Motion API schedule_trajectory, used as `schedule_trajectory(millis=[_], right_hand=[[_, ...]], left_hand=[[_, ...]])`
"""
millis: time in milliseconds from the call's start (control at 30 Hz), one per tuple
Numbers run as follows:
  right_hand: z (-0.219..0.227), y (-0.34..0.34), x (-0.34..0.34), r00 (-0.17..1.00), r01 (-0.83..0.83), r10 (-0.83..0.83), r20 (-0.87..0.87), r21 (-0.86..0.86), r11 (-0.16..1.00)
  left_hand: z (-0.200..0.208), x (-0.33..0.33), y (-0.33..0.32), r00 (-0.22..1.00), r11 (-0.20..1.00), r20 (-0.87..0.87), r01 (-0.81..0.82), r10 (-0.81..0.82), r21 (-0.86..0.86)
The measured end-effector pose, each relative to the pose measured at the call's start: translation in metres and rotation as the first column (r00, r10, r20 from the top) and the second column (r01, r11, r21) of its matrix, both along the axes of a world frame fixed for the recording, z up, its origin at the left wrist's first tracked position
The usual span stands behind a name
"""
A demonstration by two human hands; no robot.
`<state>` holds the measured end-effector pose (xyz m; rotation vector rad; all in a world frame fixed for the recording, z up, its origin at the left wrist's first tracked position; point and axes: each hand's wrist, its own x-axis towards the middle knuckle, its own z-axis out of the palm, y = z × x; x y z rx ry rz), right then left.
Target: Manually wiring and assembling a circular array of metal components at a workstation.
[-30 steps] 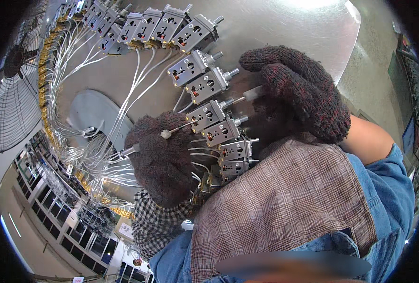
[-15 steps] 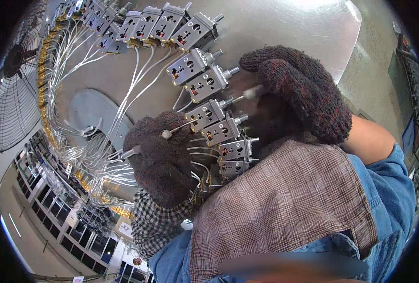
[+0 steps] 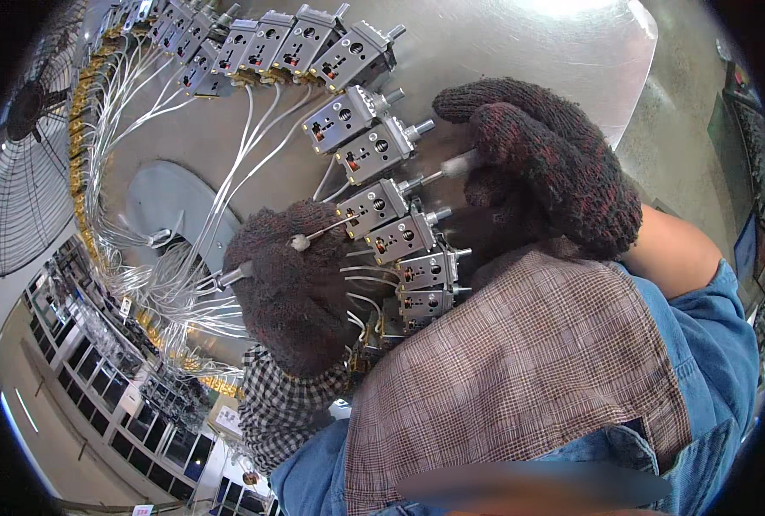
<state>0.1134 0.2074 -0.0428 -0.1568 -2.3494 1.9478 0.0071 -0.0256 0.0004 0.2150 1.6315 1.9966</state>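
My left hand (image 3: 289,288), in a dark knitted glove, is curled beside a row of small grey metal boxes with stub shafts. From the glove a thin metal rod (image 3: 324,230) with a whitish blob at one end reaches to one metal box (image 3: 374,209). A grey-sleeved metal piece (image 3: 232,275) sticks out at the glove's left side; its rest is hidden. My right hand (image 3: 546,163), gloved alike, is closed round a thin screwdriver-like tool (image 3: 456,166) with a pale grey sleeve. That tool's tip meets the shaft of the same box.
More metal boxes (image 3: 352,56) curve round the far edge of a shiny metal table (image 3: 503,52). White wires (image 3: 253,150) run from them to a bundle near a grey disc (image 3: 176,185). A large fan (image 3: 25,155) stands at left.
My right hand has shifted slightly, its fingers moving a little away and to the left round the tool. My left hand has barely moved.
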Motion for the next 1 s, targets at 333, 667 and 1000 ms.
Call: schedule_trajectory(millis=[333,667,1000], right_hand=[[0.014,0.001,-0.001,0.998,-0.015,0.019,-0.054,0.074,0.997],[0.018,0.0,0.007,0.989,0.037,-0.013,0.148,-0.162,0.986],[0.019,-0.013,0.036,0.938,0.305,-0.171,0.302,-0.48,0.823]], left_hand=[[-0.001,-0.002,0.006,0.996,0.989,-0.056,0.082,-0.075,0.123],[0.012,0.008,0.009,0.952,0.938,-0.302,-0.055,-0.054,-0.341],[0.026,0.023,0.007,0.999,0.902,-0.043,-0.032,0.015,-0.43]])
